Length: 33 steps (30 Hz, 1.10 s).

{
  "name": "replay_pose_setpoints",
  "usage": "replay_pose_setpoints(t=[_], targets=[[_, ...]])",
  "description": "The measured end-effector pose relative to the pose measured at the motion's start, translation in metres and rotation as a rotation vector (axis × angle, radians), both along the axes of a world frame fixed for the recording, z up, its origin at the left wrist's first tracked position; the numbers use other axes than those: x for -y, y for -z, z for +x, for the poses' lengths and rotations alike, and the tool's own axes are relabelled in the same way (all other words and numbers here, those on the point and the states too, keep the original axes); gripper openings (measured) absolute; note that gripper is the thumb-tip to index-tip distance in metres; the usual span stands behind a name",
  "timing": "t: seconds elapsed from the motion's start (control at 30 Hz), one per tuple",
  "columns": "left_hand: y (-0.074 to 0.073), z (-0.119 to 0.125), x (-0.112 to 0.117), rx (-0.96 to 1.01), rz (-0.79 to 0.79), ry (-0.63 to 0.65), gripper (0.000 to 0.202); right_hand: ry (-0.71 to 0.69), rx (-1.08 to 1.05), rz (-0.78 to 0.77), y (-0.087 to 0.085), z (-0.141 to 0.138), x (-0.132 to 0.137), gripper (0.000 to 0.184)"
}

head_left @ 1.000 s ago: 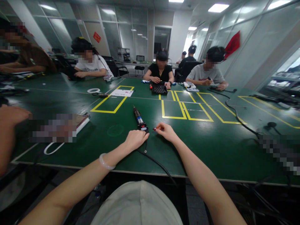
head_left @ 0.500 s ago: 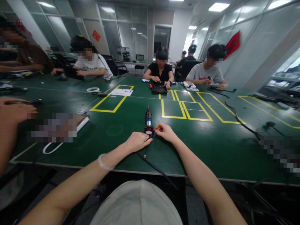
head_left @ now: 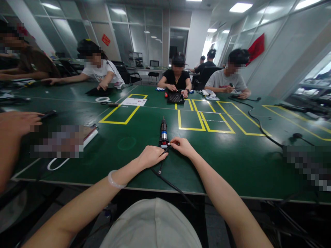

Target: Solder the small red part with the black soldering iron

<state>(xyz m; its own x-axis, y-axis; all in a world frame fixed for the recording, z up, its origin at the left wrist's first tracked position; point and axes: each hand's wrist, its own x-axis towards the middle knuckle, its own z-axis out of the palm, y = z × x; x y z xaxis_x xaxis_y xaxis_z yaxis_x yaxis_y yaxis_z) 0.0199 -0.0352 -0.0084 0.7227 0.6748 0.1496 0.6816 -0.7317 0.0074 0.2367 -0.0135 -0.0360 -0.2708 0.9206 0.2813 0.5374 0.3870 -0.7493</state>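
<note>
A black corded tool [head_left: 163, 132] with a blue band lies on the green table [head_left: 232, 162], its tip pointing away from me. My left hand [head_left: 151, 155] is closed on the tool's near end, where the black cable [head_left: 170, 182] leaves it. My right hand [head_left: 182, 146] pinches a small red part [head_left: 170, 143] and holds it against the same end of the tool. Both hands rest on the table and almost touch each other.
Yellow tape rectangles [head_left: 204, 120] mark the table beyond the tool. A black tray [head_left: 176, 97] stands in front of the person opposite. Other people sit round the far side. A neighbour's hand [head_left: 18, 122] and a notebook [head_left: 89, 132] are at my left. A second cable [head_left: 258, 124] runs at the right.
The tool has swung from leaning left to pointing straight away from me. My right hand has brought the red part in against its near end.
</note>
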Motion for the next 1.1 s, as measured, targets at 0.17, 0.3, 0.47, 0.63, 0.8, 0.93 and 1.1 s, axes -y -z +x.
replay_pose_setpoints(t=[0.17, 0.3, 0.47, 0.63, 0.8, 0.93, 1.1], targets=[[0.000, 0.000, 0.000, 0.006, -0.005, -0.005, 0.048, 0.006, -0.073, -0.021, 0.002, -0.003, -0.001, 0.018], [0.000, 0.000, 0.000, 0.024, -0.008, 0.000, 0.048, 0.006, -0.107, -0.046, 0.004, -0.005, -0.002, 0.020], [-0.001, 0.001, 0.001, 0.012, -0.010, -0.006, 0.048, 0.005, -0.135, -0.032, 0.004, -0.007, -0.001, 0.019], [-0.004, 0.000, 0.004, 0.075, -0.093, -0.049, 0.053, 0.017, -0.044, -0.025, 0.000, -0.005, 0.000, 0.012], [-0.010, -0.001, 0.003, 0.325, -0.119, -0.156, 0.047, 0.014, 0.023, 0.014, -0.004, -0.005, 0.002, 0.014], [-0.012, 0.002, -0.011, 0.473, -0.052, -0.065, 0.036, 0.008, 0.059, 0.035, -0.007, -0.006, 0.003, 0.023], [-0.001, 0.017, -0.039, 0.278, -0.147, 0.043, 0.046, -0.006, 0.052, 0.029, -0.002, -0.001, -0.002, 0.031]])
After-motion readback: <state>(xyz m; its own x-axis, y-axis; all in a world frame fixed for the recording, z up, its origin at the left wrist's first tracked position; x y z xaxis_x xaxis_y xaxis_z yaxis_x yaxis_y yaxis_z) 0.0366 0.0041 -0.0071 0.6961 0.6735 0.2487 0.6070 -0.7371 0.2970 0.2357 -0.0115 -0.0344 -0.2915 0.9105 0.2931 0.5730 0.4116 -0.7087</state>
